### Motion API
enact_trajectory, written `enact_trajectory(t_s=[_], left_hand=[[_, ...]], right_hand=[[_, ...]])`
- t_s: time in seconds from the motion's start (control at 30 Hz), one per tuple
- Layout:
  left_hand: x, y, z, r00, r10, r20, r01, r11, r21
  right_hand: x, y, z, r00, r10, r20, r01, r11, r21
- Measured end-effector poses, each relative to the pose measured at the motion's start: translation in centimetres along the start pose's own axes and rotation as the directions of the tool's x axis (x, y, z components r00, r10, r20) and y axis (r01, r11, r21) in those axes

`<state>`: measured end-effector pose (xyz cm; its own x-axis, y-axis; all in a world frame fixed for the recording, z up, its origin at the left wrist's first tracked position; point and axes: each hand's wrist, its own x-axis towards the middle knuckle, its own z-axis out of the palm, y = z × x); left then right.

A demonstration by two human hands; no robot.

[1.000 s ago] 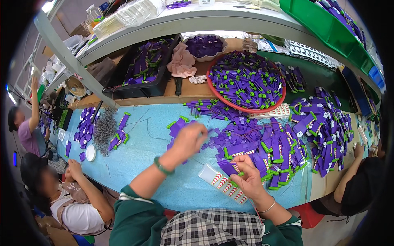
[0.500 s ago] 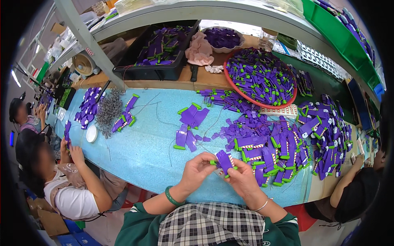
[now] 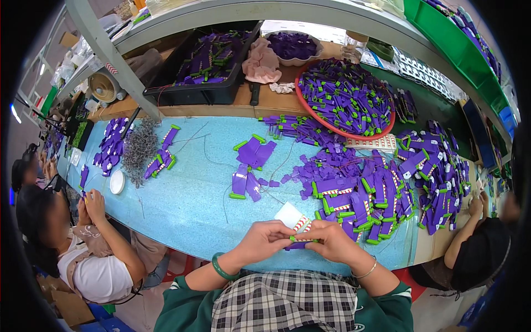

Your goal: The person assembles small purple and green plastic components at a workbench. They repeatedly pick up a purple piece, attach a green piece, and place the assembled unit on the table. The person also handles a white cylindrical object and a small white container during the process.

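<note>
Purple piece [image 3: 298, 244] | mostly hidden between left hand [image 3: 264, 241], right hand [image 3: 331, 242]

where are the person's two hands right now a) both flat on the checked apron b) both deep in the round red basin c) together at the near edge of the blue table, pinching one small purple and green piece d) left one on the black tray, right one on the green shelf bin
c: the left hand and right hand meet at the near edge of the light blue table, fingers closed on a small purple plastic piece with a green strip.
</note>
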<state>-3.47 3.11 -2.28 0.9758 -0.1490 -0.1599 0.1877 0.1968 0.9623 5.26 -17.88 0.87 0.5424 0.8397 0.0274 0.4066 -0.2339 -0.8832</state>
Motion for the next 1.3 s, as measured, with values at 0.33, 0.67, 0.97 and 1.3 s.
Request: enact_trajectory(t_s=[0.33,0.67,0.97,1.3], left_hand=[[0.1,1.5,-0.1,0.995,0.072,-0.069,-0.084,0.977,-0.196],[-0.9,5.2,-2.7,0.982,0.179,-0.064,-0.137,0.900,0.413],[-2.0,6.5,-6.9,0.576,0.472,-0.668,-0.578,0.813,0.076],[-0.3,2.2,-1.7,0.941,0.162,-0.298,-0.053,0.938,0.343]], right_hand=[[1.7,-0.2,2.0,0.992,0.097,-0.075,-0.036,0.817,0.576],[5.8,-2.0,-2.8,0.945,-0.325,0.033,0.297,0.813,-0.501],[7.7,2.8,-2.9,0.939,-0.280,0.198,0.297,0.376,-0.877],[5.4,-1.7,-2.4,0.955,0.293,-0.040,-0.198,0.734,0.650]])
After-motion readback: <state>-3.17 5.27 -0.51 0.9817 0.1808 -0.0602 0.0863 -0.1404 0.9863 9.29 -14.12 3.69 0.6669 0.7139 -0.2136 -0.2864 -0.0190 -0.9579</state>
